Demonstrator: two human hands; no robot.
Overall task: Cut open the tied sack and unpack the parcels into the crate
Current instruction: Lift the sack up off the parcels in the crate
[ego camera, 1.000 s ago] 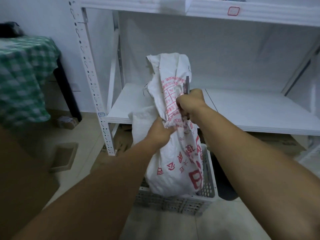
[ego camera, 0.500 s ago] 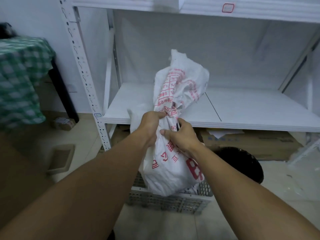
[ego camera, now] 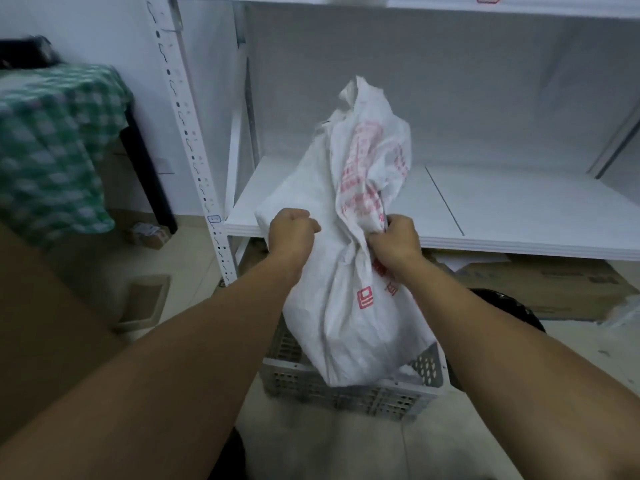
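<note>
Clearly both fists are clenched on cloth: the left hand (ego camera: pixel 292 230) bunches the sack (ego camera: pixel 346 323) at its shoulder and the right hand (ego camera: pixel 394 240) grips the gathered neck. Whether it hides a blade I cannot tell. The sack's bottom sits in the grey crate (ego camera: pixel 346 393) on the floor, before the white shelf (ego camera: pixel 502 216). Pulled unevenly, it could tip over the rim, or the cloth could tear and spill parcels. Its red print is too blurred to read; only a square red logo (ego camera: pixel 365 297) shows.
</note>
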